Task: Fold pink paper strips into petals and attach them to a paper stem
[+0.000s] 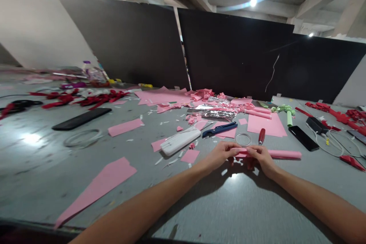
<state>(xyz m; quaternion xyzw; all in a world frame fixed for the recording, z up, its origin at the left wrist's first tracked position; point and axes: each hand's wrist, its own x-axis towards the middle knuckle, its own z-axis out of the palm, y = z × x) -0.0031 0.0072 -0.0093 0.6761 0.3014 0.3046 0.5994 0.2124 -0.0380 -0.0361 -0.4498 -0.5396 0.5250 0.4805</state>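
Observation:
Both of my hands meet over a rolled pink paper tube (283, 154) that lies flat on the grey table (200, 206). My left hand (221, 154) pinches the tube's left end with curled fingers. My right hand (261, 157) grips the tube just to the right of it, fingers closed over the paper. The rest of the tube sticks out to the right past my right hand. Just beyond my hands lie a red-handled tool (261, 136) and a coil of clear wire (243, 139).
A white case (180, 141), blue-handled pliers (219, 129), crumpled foil (217, 111), pink paper sheets (266, 125) and scraps cover the middle. Black phones lie at left (81, 118) and right (303, 138). Red ribbon scraps (85, 99) lie far left. Black panels (234, 53) stand behind.

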